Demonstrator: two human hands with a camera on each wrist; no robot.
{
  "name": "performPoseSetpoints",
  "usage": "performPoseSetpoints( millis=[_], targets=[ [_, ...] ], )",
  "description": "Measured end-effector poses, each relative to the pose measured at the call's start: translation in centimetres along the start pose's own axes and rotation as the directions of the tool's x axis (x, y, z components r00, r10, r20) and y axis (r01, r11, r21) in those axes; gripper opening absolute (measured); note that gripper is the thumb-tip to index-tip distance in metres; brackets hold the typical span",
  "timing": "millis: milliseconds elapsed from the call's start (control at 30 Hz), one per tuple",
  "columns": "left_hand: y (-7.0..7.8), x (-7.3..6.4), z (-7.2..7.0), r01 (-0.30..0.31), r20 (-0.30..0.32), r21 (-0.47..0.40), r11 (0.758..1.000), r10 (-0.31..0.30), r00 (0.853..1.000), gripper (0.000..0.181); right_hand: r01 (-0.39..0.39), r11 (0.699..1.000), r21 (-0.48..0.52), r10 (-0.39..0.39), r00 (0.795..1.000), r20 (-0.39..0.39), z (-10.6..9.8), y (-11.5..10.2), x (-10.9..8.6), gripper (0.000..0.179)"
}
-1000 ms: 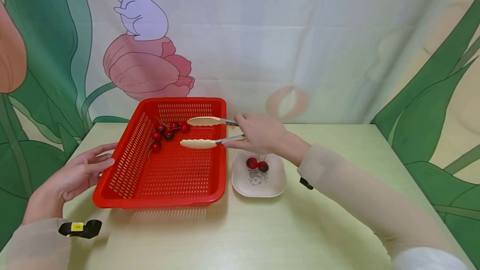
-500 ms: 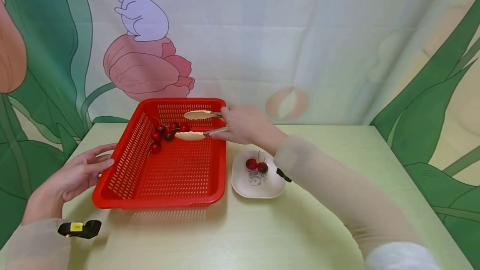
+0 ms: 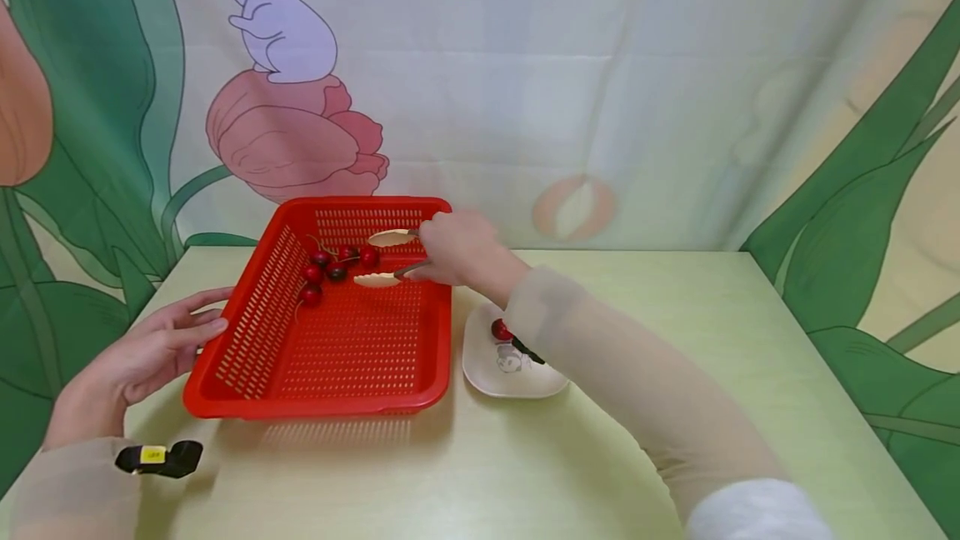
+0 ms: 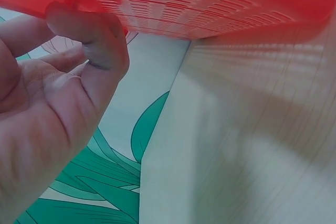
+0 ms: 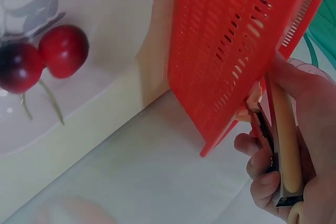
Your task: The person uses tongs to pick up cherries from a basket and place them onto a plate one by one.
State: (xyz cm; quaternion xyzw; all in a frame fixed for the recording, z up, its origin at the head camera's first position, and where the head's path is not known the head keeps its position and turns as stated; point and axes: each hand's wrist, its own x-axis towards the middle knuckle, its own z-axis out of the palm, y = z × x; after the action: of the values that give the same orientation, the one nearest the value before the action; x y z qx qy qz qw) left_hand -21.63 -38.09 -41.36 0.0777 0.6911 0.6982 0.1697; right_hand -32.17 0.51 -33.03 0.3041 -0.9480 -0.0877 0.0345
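My left hand (image 3: 161, 340) holds the left rim of a red slotted plastic basket (image 3: 431, 357), thumb and fingers at its edge. In the left wrist view, the basket's slotted side (image 4: 178, 3) slants above the table. My right hand (image 3: 468, 248) grips metal tongs (image 5: 286, 145) with cream handles, reaching over the basket's right rim. Their two scalloped cream tips (image 3: 377, 280) stand apart inside the basket, nothing between them. Several dark red cherries (image 3: 312, 273) with stems lie clustered toward the basket's back left, just left of the tongs.
A white panda-print plate (image 3: 483, 377) sits right of the basket, partly hidden by my right sleeve. The right wrist view shows two stemmed cherries (image 5: 64, 51) on it. Behind the pale table (image 3: 675, 307) hangs a printed curtain (image 3: 480, 90).
My right hand has moved left with the tongs, farther over the basket, and its sleeve now covers part of the plate. The left hand and the cherries stay in place.
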Motion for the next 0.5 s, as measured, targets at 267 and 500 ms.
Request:
performPoseSetpoints(
  millis=[267,500],
  targets=[
    [0.0,-0.1,0.0,-0.005,0.004,0.004,1.0,0.005,1.0,0.042,-0.022,0.999,-0.028,0.021,1.0,-0.007,0.7,-1.5,1.6,0.048],
    [0.1,-0.1,0.2,-0.01,0.008,0.02,1.0,0.009,1.0,0.042,-0.047,0.999,0.016,0.046,0.999,0.009,1.0,-2.1,2.4,0.047]
  ],
)
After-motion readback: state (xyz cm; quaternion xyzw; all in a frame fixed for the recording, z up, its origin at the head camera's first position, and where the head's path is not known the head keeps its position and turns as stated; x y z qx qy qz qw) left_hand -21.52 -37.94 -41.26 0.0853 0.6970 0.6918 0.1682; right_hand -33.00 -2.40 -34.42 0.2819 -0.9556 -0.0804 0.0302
